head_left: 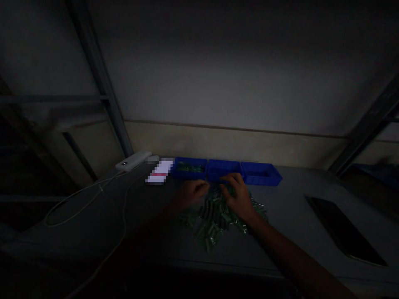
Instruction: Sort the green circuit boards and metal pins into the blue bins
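Note:
The scene is very dark. A heap of small green parts (215, 220) lies on the grey table (293, 211). My left hand (192, 193) rests at the heap's far left edge, fingers curled; what they hold is too dim to make out. My right hand (237, 196) lies on top of the heap with its fingers bent down among the parts, just in front of the middle blue bin (223, 169). The left blue bin (190, 167) holds some green parts. The right blue bin (261, 173) looks dark inside.
A white power bank (133, 160) with a white cable (93, 187) lies at the back left. A blurred white-and-pink card (160, 172) sits beside the left bin. A dark rectangular opening (343, 231) is in the table at right. Metal shelf posts (102, 83) stand behind.

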`<state>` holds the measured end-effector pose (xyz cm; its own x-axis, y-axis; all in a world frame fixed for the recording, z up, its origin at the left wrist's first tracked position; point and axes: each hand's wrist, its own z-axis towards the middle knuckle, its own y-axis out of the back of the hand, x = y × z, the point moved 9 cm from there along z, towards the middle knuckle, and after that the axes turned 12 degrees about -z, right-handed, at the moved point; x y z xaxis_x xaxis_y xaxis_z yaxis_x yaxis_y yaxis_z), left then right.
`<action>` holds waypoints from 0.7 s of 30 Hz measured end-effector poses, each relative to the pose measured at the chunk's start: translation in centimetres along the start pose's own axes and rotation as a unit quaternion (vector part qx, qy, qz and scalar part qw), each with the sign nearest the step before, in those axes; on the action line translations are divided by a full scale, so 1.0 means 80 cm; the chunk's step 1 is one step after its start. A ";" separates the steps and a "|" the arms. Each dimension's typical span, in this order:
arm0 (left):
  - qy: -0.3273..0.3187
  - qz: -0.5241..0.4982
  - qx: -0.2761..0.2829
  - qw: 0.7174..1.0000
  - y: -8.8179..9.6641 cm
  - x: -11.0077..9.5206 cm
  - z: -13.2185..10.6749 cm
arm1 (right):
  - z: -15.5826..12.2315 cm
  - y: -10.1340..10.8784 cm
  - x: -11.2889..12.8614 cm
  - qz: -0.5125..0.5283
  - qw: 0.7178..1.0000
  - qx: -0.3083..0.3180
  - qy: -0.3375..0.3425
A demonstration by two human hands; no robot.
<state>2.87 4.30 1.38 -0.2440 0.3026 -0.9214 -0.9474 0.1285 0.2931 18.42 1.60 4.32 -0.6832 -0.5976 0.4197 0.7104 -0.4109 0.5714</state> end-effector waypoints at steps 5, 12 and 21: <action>-0.081 0.130 0.054 0.987 -0.012 -0.016 -0.020 | 0.001 -0.008 -0.003 0.005 0.999 0.037 -0.005; -0.093 0.292 0.131 0.943 0.031 0.003 -0.100 | 0.001 -0.020 -0.005 -0.009 0.997 0.077 0.015; -0.078 0.278 0.042 0.957 0.047 0.018 -0.119 | -0.007 0.019 0.027 -0.084 0.993 0.028 0.079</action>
<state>-3.04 -3.75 -1.29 -0.6655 0.4820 -0.5699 -0.6587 -0.0201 0.7521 18.11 -0.71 5.71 -0.7527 -0.6265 0.2022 0.5757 -0.4774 0.6638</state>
